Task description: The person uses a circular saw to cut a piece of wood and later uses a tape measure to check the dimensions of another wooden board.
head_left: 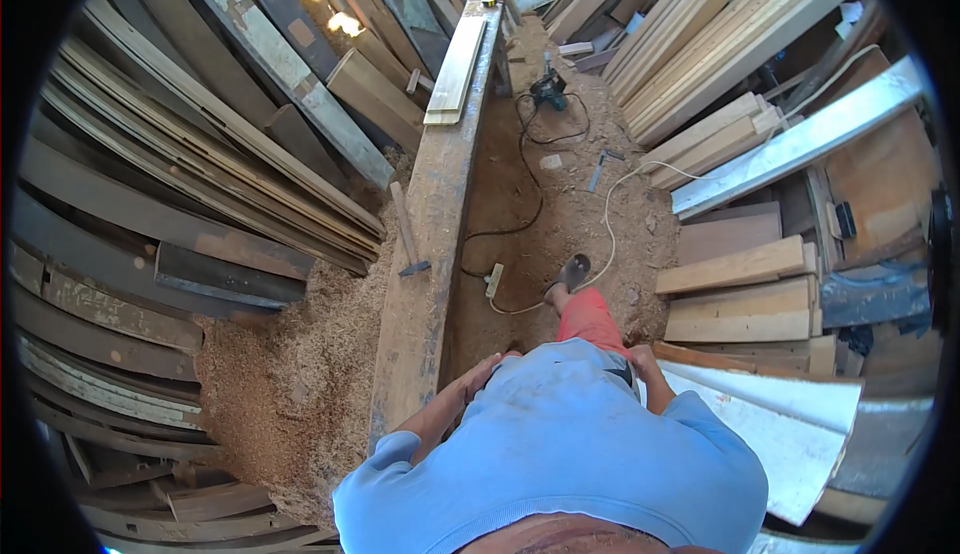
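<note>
My left hand (487,368) is down at my left hip, beside the long wooden bench (412,334); its fingers are mostly hidden. Close to my right hip, against the red shorts (588,318), is my right hand (643,359), with its fingertips out of sight. I cannot make out anything held in either one. A hammer (404,224) rests on the bench's left side, its dark head toward me. Farther up the bench lie pale planed boards (457,74), one partly over another. Small items at the bench's far end are too small to name.
On the dusty floor right of the bench are a corded power tool (549,91), a metal hand tool (599,168) and a white socket strip (494,281) with trailing cords. Planks (220,144) lean along the left; more timber (740,284) is stacked right. Wood shavings (285,374) cover the left floor.
</note>
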### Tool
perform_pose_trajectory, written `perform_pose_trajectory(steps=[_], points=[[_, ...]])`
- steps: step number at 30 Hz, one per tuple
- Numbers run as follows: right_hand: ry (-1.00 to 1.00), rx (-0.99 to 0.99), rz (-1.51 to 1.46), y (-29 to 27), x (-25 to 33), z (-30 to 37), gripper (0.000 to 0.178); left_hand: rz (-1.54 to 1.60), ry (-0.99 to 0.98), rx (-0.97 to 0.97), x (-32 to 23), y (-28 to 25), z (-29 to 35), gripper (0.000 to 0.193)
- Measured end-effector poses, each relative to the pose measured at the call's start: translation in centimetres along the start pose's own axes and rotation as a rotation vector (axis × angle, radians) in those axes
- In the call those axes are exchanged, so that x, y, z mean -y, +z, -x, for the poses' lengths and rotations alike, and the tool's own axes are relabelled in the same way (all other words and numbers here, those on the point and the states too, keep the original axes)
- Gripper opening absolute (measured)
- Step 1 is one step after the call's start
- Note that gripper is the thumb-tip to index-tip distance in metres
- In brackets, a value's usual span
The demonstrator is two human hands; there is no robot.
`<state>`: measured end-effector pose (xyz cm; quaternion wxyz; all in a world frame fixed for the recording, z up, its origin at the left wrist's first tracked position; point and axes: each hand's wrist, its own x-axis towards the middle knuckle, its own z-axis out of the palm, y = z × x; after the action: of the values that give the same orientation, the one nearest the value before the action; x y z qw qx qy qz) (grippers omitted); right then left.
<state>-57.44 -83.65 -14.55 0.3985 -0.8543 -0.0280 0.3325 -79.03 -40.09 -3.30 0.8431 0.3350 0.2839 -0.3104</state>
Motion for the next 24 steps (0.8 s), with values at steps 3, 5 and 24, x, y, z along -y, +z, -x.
perform_pose_trajectory(steps=[3,5,24], points=[[-0.132,0.169,0.294,-0.5,5.1,-5.3,0.02,-0.337,-0.034,-0.263,-7.0,4.5,2.1,0.057],[-0.055,0.107,0.374,-1.7,4.8,-11.6,0.022,-0.565,0.051,-0.264,-9.5,2.7,-2.7,0.051],[0.375,-0.011,-0.158,-23.8,19.9,-39.1,0.019,-0.918,0.495,-0.75,-47.0,11.8,-23.6,0.048]])
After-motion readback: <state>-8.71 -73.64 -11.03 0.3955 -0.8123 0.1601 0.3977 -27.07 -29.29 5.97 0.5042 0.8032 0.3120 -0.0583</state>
